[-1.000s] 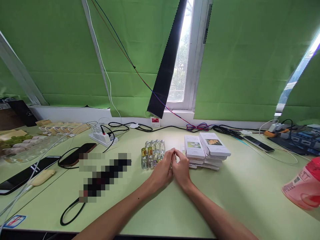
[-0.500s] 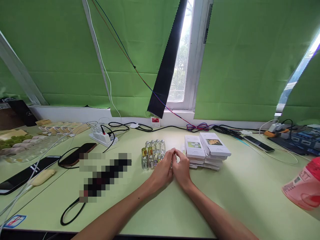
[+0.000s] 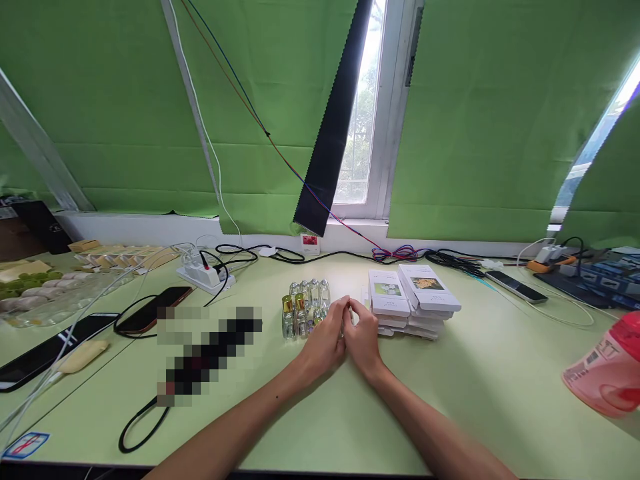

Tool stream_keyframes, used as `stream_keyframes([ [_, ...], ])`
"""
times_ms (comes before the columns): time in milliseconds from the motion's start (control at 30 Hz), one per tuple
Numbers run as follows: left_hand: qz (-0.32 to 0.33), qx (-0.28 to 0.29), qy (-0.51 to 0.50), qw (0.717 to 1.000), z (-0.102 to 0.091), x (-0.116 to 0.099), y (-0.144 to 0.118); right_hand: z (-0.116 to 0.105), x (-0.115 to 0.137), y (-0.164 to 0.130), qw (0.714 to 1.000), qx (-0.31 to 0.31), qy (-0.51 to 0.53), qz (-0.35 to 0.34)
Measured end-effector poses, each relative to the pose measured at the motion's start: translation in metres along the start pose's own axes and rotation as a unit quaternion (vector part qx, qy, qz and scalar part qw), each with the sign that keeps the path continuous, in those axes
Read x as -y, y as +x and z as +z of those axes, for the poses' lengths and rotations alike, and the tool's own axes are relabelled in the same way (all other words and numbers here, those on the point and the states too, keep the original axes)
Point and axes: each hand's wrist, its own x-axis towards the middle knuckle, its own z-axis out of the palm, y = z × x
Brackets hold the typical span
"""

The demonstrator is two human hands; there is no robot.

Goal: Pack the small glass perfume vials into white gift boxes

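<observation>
My left hand (image 3: 325, 339) and my right hand (image 3: 364, 335) meet at the fingertips over the middle of the table, fingers closed. What lies between them, if anything, is hidden. Just beyond and to the left of my left hand stand several small clear glass bottles (image 3: 313, 293) in rows. Two of them, in front, wear gold caps (image 3: 299, 302); my left hand covers part of the group. Beside my right hand are two stacks of flat white boxes, the left one with a pale flower picture (image 3: 387, 289), the right one with an orange picture (image 3: 427, 283).
A blurred dark object (image 3: 210, 353) with a cord loop lies left of my arms. Farther left are phones (image 3: 155, 309), a power strip (image 3: 205, 275) and a clear tray (image 3: 65, 300). A pink container (image 3: 607, 367) stands right; another phone (image 3: 516, 287) lies behind it.
</observation>
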Motion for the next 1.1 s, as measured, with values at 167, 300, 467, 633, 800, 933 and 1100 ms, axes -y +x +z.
stream_keyframes([
  [167,0.0,-0.001,0.006,1.0,0.0003,0.0001,-0.0001,0.0001,-0.0004,0.0,1.0,0.002,0.005,0.006],
  [300,0.006,0.004,0.01,1.0,-0.0006,0.0005,0.0009,-0.0003,-0.0009,-0.0003,1.0,0.004,0.011,0.01],
  [467,0.009,0.012,0.003,1.0,-0.0033,-0.0016,0.0021,-0.0005,-0.0027,-0.0003,1.0,0.008,0.015,0.015],
  [633,-0.001,0.012,0.003,1.0,-0.0047,-0.0035,0.0014,-0.0002,-0.003,-0.0002,1.0,0.006,0.019,0.012],
  [800,-0.01,0.011,0.013,1.0,-0.0024,-0.0036,0.0009,-0.0002,-0.0033,-0.0001,1.0,0.003,0.025,0.016],
  [933,-0.01,0.009,0.023,1.0,-0.0004,-0.0033,0.0005,-0.0004,-0.0038,0.0001,1.0,0.006,0.026,0.014],
  [1100,-0.022,0.021,0.059,0.998,0.0004,-0.0052,-0.0005,-0.0006,-0.004,-0.0001,0.999,0.009,0.026,0.022],
])
